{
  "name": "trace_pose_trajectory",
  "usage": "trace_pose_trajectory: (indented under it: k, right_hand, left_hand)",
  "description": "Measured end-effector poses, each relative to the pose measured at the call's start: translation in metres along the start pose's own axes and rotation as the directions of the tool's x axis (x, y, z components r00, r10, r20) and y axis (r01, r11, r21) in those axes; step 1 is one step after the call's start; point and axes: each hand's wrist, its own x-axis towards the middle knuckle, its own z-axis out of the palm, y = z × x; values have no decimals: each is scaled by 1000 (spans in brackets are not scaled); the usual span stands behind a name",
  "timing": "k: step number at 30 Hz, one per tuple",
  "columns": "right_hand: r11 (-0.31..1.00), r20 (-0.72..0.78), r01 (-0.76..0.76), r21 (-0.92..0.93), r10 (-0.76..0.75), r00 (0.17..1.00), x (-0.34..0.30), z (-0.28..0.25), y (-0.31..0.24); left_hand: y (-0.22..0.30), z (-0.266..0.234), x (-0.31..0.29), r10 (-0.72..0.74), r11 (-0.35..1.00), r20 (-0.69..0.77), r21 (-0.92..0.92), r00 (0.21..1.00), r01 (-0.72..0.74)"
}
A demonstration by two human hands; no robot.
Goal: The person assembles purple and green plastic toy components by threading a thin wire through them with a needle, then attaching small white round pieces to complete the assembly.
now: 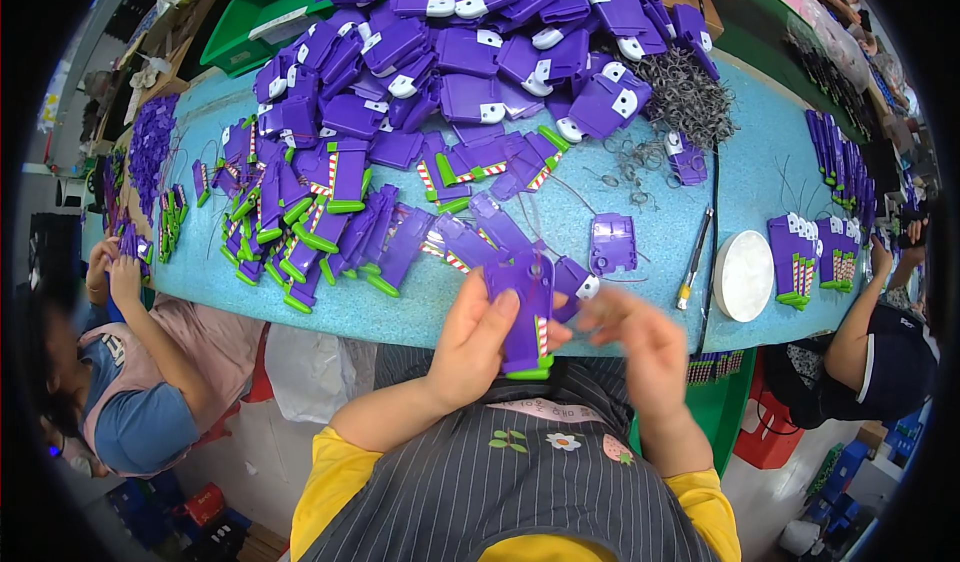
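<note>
My left hand (470, 342) is closed on a purple plastic wing-shaped part (522, 312), held above the table's near edge. That part has a green end and a red-and-white striped edge. Just to its right, my right hand (645, 337) is smeared by motion, and whether its fingers hold anything cannot be made out. Close to its fingertips is a purple piece with a white tip (573, 284), partly behind the held part. A flat purple shell (612, 244) lies on the table beyond.
Purple shells with white tips (470, 52) are heaped at the back; green-ended parts (300, 222) pile at left. Metal springs (690, 92), a screwdriver (695, 262), a black cord (712, 222) and a white bowl (743, 276) are at right. Co-workers sit at both sides.
</note>
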Motion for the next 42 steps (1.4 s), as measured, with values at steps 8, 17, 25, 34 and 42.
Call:
trace_pose_trajectory:
  k: [8, 17, 25, 34, 42]
  right_hand:
    - [988, -106, -75, 131, 89, 990, 47, 10, -27]
    - [492, 27, 408, -769, -613, 790, 9, 29, -26]
    - [455, 26, 386, -803, -619, 785, 13, 30, -23]
    - [615, 4, 333, -715, -473, 881, 12, 21, -34]
    - [909, -54, 228, -350, -262, 963, 14, 20, -25]
  left_hand:
    - [-21, -6, -21, -461, 681, 159, 694, 873, 233]
    - [-5, 14, -17, 44, 986, 99, 154, 994, -59]
    - [-17, 9, -22, 106, 952, 102, 278, 989, -131]
    - [-15, 6, -20, 111, 862, 97, 486, 989, -144]
    - [-6, 18, -17, 234, 175, 487, 831, 842, -529]
